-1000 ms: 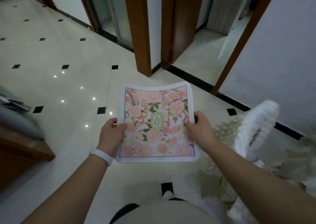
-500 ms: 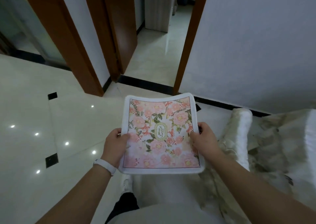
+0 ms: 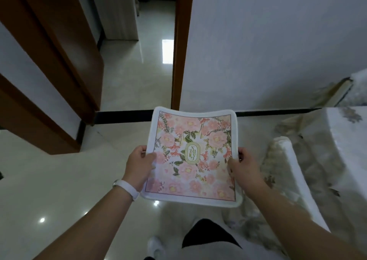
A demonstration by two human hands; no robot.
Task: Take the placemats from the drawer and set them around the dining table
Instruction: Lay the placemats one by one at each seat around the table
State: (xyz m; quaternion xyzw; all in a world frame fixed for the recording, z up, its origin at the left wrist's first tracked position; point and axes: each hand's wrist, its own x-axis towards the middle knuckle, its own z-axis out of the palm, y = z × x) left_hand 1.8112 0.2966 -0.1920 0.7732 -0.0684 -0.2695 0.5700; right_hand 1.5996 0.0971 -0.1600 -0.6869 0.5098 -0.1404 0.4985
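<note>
A square placemat (image 3: 193, 156) with pink flowers, green leaves and a white border is held flat in front of me over the floor. My left hand (image 3: 139, 163) grips its left edge, thumb on top; a white band sits on that wrist. My right hand (image 3: 241, 167) grips its right edge. Whether more mats lie underneath the top one cannot be told. At the right, the dining table (image 3: 343, 140) is draped in a white floral cloth, and a chair (image 3: 292, 176) in a matching cover stands beside it.
A white wall (image 3: 268, 41) stands straight ahead with a black skirting line at its foot. Left of it an open doorway (image 3: 139, 61) with brown wooden frames leads into another room. Glossy cream floor tiles (image 3: 49, 190) spread to the left. My leg and white shoe (image 3: 156, 247) show below.
My view has turned to the right: the open tiled floor slid out of sight on the left, and the wall, the covered chair and the table came in. Both hands kept hold of the placemat.
</note>
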